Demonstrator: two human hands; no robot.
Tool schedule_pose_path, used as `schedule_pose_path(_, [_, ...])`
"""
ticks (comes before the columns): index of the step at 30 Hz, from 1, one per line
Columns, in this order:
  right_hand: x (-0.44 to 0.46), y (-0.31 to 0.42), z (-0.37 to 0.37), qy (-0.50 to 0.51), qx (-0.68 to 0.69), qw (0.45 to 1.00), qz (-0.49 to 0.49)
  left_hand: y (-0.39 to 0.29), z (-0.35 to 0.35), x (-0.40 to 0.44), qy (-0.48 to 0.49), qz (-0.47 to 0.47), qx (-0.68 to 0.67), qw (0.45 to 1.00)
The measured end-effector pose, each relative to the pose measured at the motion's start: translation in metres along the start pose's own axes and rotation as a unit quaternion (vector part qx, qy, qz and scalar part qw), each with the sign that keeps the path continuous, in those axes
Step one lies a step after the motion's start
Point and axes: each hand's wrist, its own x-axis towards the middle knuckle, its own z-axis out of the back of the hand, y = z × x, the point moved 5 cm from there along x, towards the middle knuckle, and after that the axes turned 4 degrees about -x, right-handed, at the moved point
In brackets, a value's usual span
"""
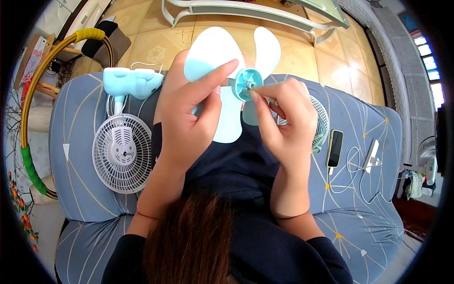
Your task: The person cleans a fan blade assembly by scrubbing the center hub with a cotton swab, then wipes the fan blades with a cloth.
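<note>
My left hand [189,113] grips a light blue and white fan blade [215,47] by one of its vanes, with the index finger stretched along it. The blade is held above my lap, its round teal hub [241,85] turned towards my right hand. My right hand [288,109] is pinched, thumb and index fingertip touching the hub beside its central collar. Whether a small part is between those fingertips is hidden. Left of my lap lies a white round fan grille [122,154] below a light blue fan body [127,81]. A teal grille [321,123] is partly hidden behind my right hand.
I sit on a grey-blue patterned sofa [80,189]. To the right lie a phone [335,149] on a cable and a white power strip [372,154]. A striped hoop [29,94] stands at the left. A glass-topped table [250,9] is ahead on the tiled floor.
</note>
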Motion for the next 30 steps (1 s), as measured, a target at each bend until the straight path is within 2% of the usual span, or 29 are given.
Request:
schedule_pose_path(3, [0.000,0.002,-0.003,0.013,0.002,0.999,0.046,0.003,-0.001,0.000,-0.003,-0.001,-0.005,1.000])
schedule_pose_path(6, [0.001,0.002,-0.002,0.062,-0.003,0.998,0.018,0.005,0.001,-0.001,-0.001,0.018,0.000,1.000])
schedule_pose_path(12, [0.001,0.002,0.000,0.022,0.004,1.000,0.017,0.004,0.002,0.000,-0.019,0.013,-0.006,1.000])
schedule_pose_path(15, [0.000,0.004,-0.006,-0.001,-0.021,0.998,0.062,0.004,0.002,0.000,-0.023,-0.006,0.000,1.000])
schedule_pose_path(21, [0.000,0.004,-0.009,0.038,-0.016,0.998,0.050,0.006,0.001,0.000,-0.025,-0.006,-0.030,0.999])
schedule_pose_path(24, [0.001,0.002,-0.004,0.078,-0.006,0.996,0.034,0.006,0.002,0.001,-0.028,0.011,-0.029,0.999])
schedule_pose_path(27, [-0.003,-0.010,0.003,0.084,0.051,0.994,-0.054,0.007,0.003,0.001,-0.030,0.020,-0.026,0.999])
schedule_pose_path(28, [-0.005,-0.016,0.004,0.051,0.104,0.986,-0.120,0.009,0.005,0.001,-0.030,0.018,-0.017,0.999])
schedule_pose_path(29, [-0.006,-0.019,0.006,0.004,0.159,0.979,-0.131,0.010,0.006,0.001,-0.030,0.017,-0.008,0.999])
schedule_pose_path(30, [-0.006,-0.020,0.011,-0.010,0.143,0.982,-0.126,0.011,0.007,0.001,-0.034,0.025,-0.014,0.999])
